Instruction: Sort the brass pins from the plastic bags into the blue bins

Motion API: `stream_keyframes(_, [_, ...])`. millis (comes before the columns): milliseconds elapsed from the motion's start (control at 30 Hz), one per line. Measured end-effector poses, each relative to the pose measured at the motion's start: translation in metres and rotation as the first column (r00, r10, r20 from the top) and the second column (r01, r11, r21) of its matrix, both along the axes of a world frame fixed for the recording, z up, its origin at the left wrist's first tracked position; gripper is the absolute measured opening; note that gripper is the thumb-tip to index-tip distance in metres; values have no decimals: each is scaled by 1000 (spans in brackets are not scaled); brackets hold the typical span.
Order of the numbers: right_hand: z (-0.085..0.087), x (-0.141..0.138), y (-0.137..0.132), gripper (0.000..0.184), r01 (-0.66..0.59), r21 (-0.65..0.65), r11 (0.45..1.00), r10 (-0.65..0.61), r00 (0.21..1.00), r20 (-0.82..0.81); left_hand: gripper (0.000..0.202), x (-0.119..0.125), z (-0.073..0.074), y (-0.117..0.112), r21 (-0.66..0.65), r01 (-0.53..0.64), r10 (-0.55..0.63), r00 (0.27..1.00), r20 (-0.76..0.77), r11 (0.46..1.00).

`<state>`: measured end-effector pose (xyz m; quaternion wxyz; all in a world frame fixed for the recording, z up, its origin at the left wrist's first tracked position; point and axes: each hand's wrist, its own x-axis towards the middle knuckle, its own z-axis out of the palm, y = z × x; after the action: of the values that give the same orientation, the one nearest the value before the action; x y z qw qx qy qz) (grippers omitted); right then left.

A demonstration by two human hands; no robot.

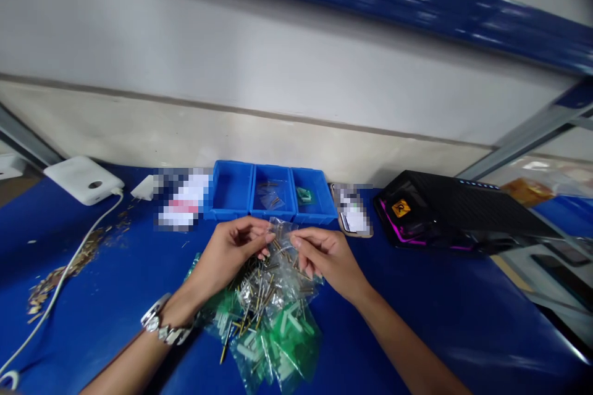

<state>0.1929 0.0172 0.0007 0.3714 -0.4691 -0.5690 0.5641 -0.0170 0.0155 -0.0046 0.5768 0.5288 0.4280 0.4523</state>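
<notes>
Between my two hands is a small clear plastic bag with short metal pins in it. My left hand, with a silver watch on the wrist, pinches the bag's left edge between thumb and fingers. On the bag's right side, my right hand is closed in a pinch as well. Below lies a heap of loose metal pins, gold and silver, mixed with clear bags. Nearer to me are green-tinted plastic bags holding white strip-like pieces.
Three joined blue bins stand behind my hands; the middle and right ones hold small bags. A phone and a black box-shaped device are to the right. A white power bank, its cable and brown scraps lie left.
</notes>
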Motion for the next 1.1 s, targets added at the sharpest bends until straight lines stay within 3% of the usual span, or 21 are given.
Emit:
stream_keyframes(100, [0, 1, 0, 21, 37, 61, 997, -38, 999, 14, 25, -4, 4, -1, 34, 41, -36, 993, -115, 999])
stream_keyframes(233, [0, 0, -1, 18, 55, 123, 991, -51, 998, -32, 23, -10, 10, 0, 211, 84, -15, 951, -309, 974])
stream_keyframes(400, [-5, -1, -5, 14, 43, 206, 978, -37, 999, -33, 15, -9, 9, 0, 384, 74, 55, 947, -315, 920])
stream_keyframes(500, [-5, -1, -8, 18, 32, 380, 924, -66, 995, 77, 13, -10, 5, -2, 598, 105, 108, 945, -310, 795])
stream_keyframes(567, [-2, 0, -9, 22, -17, 544, 839, -85, 983, 162, 19, -12, 4, -3, 710, 161, 125, 935, -333, 686])
stream_keyframes(633, [5, 3, -10, 21, -67, 640, 766, -89, 974, 209, 22, -14, 7, -5, 746, 201, 126, 926, -357, 635])
stream_keyframes(667, [9, 6, -10, 17, -92, 638, 765, -76, 970, 232, 21, -14, 9, -6, 747, 208, 121, 925, -360, 632])
stream_keyframes(733, [19, 12, -11, 7, -172, 482, 859, 34, 959, 282, 14, -15, 13, -8, 729, 206, 101, 930, -353, 652])
stream_keyframes(767, [23, 16, -11, 7, -249, 316, 916, 153, 942, 300, 10, -15, 15, -8, 719, 197, 96, 934, -344, 666])
stream_keyframes(800, [27, 19, -10, 10, -354, 95, 930, 319, 909, 268, 9, -15, 16, -8, 709, 183, 99, 936, -337, 681])
stream_keyframes(833, [30, 22, -9, 12, -496, -130, 858, 513, 838, 186, 12, -15, 17, -8, 702, 168, 110, 937, -333, 692])
stream_keyframes(867, [32, 24, -8, 15, -577, -283, 766, 618, 783, 75, 15, -16, 17, -8, 700, 149, 131, 935, -330, 699])
stream_keyframes(900, [32, 25, -7, 18, -606, -363, 708, 640, 767, -32, 18, -16, 17, -7, 701, 132, 155, 931, -331, 701])
stream_keyframes(933, [32, 24, -6, 21, -565, -370, 737, 568, 815, -112, 19, -16, 17, -6, 704, 119, 178, 926, -333, 700])
stream_keyframes(1033, [27, 18, -4, 28, -272, -300, 915, 207, 951, -229, 20, -18, 15, -4, 685, 107, 216, 904, -368, 721])
stream_keyframes(1100, [23, 14, -4, 32, -183, -278, 943, 121, 967, -224, 18, -19, 13, -2, 631, 152, 186, 880, -437, 761])
